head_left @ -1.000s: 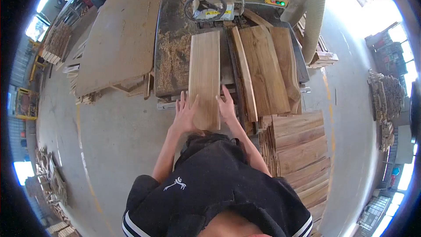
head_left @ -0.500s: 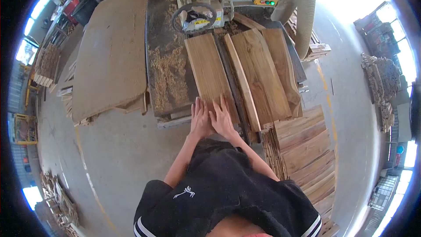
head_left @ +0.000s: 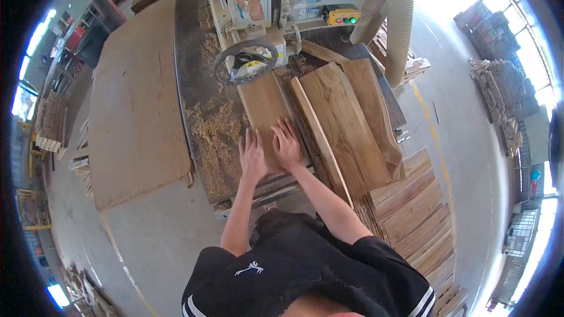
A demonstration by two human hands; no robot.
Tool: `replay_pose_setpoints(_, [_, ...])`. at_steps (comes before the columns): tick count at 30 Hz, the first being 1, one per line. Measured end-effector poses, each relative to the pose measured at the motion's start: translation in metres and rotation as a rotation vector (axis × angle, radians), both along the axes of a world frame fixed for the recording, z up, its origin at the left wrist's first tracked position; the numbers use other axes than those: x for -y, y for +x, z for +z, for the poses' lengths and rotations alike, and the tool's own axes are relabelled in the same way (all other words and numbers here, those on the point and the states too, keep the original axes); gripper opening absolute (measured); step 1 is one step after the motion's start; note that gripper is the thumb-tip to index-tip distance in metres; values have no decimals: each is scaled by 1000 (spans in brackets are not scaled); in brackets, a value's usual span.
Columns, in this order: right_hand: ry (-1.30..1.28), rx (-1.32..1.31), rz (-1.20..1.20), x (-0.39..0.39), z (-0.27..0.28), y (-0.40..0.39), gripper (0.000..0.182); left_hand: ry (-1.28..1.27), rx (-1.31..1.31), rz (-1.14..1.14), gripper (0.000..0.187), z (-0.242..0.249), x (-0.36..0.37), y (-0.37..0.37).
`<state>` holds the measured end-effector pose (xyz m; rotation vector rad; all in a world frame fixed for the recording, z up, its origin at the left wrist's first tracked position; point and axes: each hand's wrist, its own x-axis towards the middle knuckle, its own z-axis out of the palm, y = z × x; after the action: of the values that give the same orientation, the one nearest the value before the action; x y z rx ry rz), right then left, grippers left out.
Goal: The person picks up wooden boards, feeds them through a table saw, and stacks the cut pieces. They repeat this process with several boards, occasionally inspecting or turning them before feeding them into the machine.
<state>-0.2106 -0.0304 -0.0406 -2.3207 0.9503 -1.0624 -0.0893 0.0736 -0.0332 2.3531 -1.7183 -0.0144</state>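
Observation:
A flat wooden board (head_left: 265, 105) lies lengthwise on the dark machine table (head_left: 191, 64), its far end under the machine's black handwheel (head_left: 245, 62). My left hand (head_left: 252, 156) rests at the board's left edge near its close end, fingers stretched forward. Flat on top of the same board, toward its right side, lies my right hand (head_left: 286, 145), fingers extended. Both hands touch the board without wrapping round it. Along its right runs a dark guide fence, with a narrow pale wood strip (head_left: 320, 138) beyond.
Wider planks (head_left: 346, 123) lie right of the strip. Stacked boards (head_left: 414, 211) stand closer on the right. Sawdust (head_left: 211, 135) covers the table's left part. A large brown panel (head_left: 132, 111) is at left. A ribbed hose (head_left: 399, 23) hangs near the yellow button box (head_left: 343, 17).
The board has slid forward, its far end now beneath the handwheel. Both hands have moved forward with it, and my left hand sits further toward the board's left edge.

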Motion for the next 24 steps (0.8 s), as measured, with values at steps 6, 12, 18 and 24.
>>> replay_pose_setpoints(6, [52,11,-20,37,-4,40,32,54,-148,-15,168,23,34,33])
replay_pose_setpoints(12, [54,37,-15,73,-23,74,37,167,-31,-17,164,52,79,62])
replay_pose_setpoints(18, [549,340,265,95,60,27,29,109,-14,56,154,44,74,66])
replay_pose_setpoints(24, [236,-388,-512,80,102,-169,39,-157,-192,43,123,37,-45,-17])
